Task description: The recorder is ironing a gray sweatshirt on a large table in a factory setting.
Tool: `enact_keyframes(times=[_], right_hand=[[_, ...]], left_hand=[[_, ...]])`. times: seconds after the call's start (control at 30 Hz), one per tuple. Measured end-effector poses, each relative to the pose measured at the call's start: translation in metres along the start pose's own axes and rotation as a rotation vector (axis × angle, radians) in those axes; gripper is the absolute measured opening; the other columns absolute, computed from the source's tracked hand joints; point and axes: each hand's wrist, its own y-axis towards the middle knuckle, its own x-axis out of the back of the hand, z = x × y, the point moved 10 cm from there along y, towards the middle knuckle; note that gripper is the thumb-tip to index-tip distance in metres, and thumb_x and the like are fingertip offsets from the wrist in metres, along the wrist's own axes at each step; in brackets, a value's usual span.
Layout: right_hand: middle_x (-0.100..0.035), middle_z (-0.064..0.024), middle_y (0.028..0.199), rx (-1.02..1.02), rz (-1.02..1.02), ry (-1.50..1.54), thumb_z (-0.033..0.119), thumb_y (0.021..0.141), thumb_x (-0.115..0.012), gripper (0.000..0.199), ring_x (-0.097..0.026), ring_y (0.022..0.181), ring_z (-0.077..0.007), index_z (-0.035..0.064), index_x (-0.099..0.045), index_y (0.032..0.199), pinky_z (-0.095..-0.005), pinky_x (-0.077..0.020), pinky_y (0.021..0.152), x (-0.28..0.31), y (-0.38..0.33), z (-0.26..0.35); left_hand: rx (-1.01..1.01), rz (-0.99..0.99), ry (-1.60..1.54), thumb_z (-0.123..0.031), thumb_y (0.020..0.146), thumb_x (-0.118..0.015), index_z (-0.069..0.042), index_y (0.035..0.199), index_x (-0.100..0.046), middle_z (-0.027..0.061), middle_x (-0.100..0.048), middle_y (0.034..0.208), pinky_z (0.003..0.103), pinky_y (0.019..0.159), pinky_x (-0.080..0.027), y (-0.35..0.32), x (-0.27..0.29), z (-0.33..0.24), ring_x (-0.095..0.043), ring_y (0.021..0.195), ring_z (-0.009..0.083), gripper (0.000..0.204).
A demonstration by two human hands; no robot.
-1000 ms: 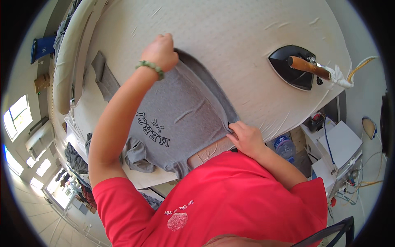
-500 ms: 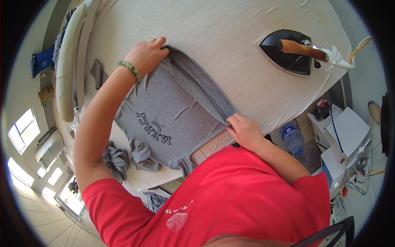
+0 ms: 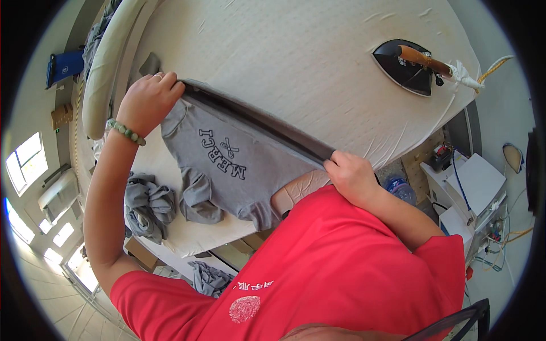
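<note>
Small grey cotton T-shirt with dark lettering (image 3: 224, 165) now lifted and stretched taut, left hand (image 3: 147, 101) and right hand (image 3: 351, 176) each clamped on its hem, black iron (image 3: 410, 67) well apart.

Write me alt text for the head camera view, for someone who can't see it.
A person in a red shirt holds a grey T-shirt stretched by its edge between the left hand and right hand over a cream padded ironing table. A black iron with a wooden handle rests on the table's far right, and crumpled grey clothes lie at the left.
</note>
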Motion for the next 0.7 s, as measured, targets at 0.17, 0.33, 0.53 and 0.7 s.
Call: enact_keyframes(times=[0.17,0.33,0.53,0.7], right_hand=[[-0.054,-0.0068,0.084,0.033,-0.044,-0.151,0.012,0.078,-0.064,0.006,-0.062,0.079,-0.0253,0.0086,-0.062,0.082,-0.0385,-0.0505,0.064,0.012,0.0,0.028],[-0.054,-0.0063,0.084,0.004,-0.069,-0.245,0.011,0.078,-0.064,0.006,-0.061,0.082,-0.025,0.0085,-0.061,0.082,-0.037,-0.0501,0.066,0.01,-0.008,0.035],[-0.054,-0.0059,0.083,0.047,-0.115,-0.314,0.012,0.078,-0.063,0.006,-0.06,0.08,-0.0239,0.0086,-0.062,0.083,-0.036,-0.0485,0.066,0.01,-0.006,0.047],[-0.055,-0.0053,0.083,0.094,-0.195,-0.321,0.013,0.077,-0.063,0.01,-0.06,0.08,-0.023,0.0083,-0.063,0.086,-0.0356,-0.0479,0.067,0.012,-0.007,0.054]], left_hand=[[-0.046,-0.109,0.017,-0.01,0.085,-0.062,-0.011,0.092,-0.06,0.0058,-0.057,0.095,0.037,0.078,-0.054,-0.041,0.008,-0.025,-0.065,0.089,0.0233,0.008],[0.002,-0.05,-0.054,-0.011,0.085,-0.062,-0.011,0.09,-0.06,0.0059,-0.056,0.096,0.037,0.078,-0.054,-0.073,-0.011,-0.038,-0.064,0.09,0.0232,0.005],[0.053,-0.1,0.028,-0.012,0.086,-0.061,-0.011,0.09,-0.06,0.006,-0.055,0.095,0.038,0.077,-0.054,-0.101,-0.034,-0.038,-0.064,0.088,0.0237,0.004],[0.013,-0.081,-0.047,-0.013,0.087,-0.061,-0.011,0.089,-0.06,0.0057,-0.056,0.095,0.038,0.077,-0.054,-0.111,-0.036,-0.054,-0.064,0.088,0.0237,0.003]])
